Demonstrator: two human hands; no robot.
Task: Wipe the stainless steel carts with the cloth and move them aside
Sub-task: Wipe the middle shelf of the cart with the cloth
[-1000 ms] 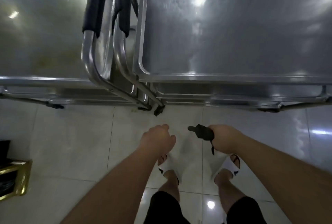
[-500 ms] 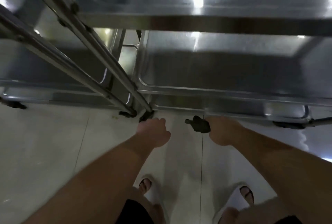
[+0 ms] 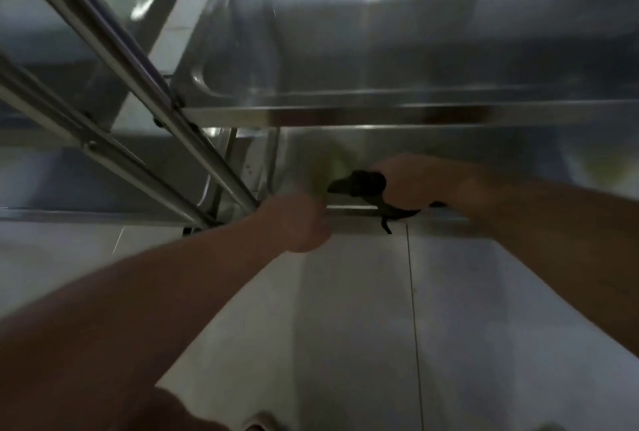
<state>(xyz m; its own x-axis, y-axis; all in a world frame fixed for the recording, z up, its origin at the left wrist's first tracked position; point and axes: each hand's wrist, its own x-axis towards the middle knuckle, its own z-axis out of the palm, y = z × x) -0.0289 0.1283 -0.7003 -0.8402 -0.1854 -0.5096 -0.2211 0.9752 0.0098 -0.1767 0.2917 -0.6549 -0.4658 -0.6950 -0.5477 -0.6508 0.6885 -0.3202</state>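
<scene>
The right hand is bunched round a dark cloth, low down at the cart — just over the front rim of its bottom shelf, which runs left to right. The shelf surface lies straight ahead of that hand, so it looks nearer for wiping. The left hand is curled by the same rim — whether it grips it, I cannot tell.

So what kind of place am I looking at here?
Probably a commercial kitchen or service area. Stainless steel carts with tiered shelves stand side by side on a pale tiled floor, and the right hand grips a dark cloth at a lower shelf.
</scene>
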